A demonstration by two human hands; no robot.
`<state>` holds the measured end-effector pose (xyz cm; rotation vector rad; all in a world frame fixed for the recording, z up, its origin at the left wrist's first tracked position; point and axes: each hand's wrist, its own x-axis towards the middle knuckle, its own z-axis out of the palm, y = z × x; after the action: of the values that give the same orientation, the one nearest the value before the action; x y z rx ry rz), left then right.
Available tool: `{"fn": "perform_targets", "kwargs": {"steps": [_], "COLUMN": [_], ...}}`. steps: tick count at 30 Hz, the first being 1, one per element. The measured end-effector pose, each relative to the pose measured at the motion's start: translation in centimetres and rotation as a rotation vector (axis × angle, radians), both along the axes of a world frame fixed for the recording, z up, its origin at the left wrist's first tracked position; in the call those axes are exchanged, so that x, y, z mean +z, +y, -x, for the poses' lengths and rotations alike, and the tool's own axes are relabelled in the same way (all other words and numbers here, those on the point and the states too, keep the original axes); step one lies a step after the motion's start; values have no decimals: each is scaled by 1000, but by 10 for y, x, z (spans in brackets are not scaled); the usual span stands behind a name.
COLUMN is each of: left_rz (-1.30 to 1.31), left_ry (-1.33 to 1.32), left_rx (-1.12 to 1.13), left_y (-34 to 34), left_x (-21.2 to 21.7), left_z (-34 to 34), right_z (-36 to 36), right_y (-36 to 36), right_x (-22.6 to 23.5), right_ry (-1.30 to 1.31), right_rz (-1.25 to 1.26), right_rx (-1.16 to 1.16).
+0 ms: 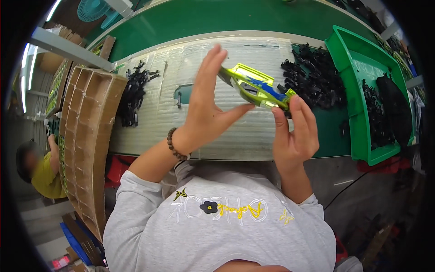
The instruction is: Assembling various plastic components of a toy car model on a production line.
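Pinching the right end of a glossy lime-green part [258, 85], marked with blue, between the thumb and fingers of the right hand [297, 140]. Holding it tilted above the middle of a pale mat [145, 136], its left end turned toward the left hand [204, 106]. Spreading that left hand open, thumb well apart from the raised fingers, close around the part's left end; cannot tell about contact there. Wearing a dark beaded bracelet [171, 143] on the left wrist. On the left of the mat, a heap of small black pieces [133, 93], just beside a brown divided tray [103, 122]. On the right, a wider black pile [317, 75]; farther right, a green bin [356, 113] with more black things inside. Beyond the mat, a green tabletop [204, 20].
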<state>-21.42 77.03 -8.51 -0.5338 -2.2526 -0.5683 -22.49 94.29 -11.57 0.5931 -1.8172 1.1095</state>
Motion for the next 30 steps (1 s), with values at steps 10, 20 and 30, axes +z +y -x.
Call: {"fn": "perform_targets", "kwargs": {"steps": [10, 20, 30], "left_rz": [-1817, -1815, -2114], "left_ry": [-948, -506, -907], "left_rx": [-458, -248, -117], "left_y": [-12, -11, -10], "left_x": [6, 1, 6], "left_z": [17, 22, 17], "right_z": [0, 4, -5], "right_y": [-47, -47, -39], "right_x": [-11, -9, 0], "right_ry": [328, 187, 262], "right_rz": [-227, -341, -366], "right_rx": [366, 290, 147]}}
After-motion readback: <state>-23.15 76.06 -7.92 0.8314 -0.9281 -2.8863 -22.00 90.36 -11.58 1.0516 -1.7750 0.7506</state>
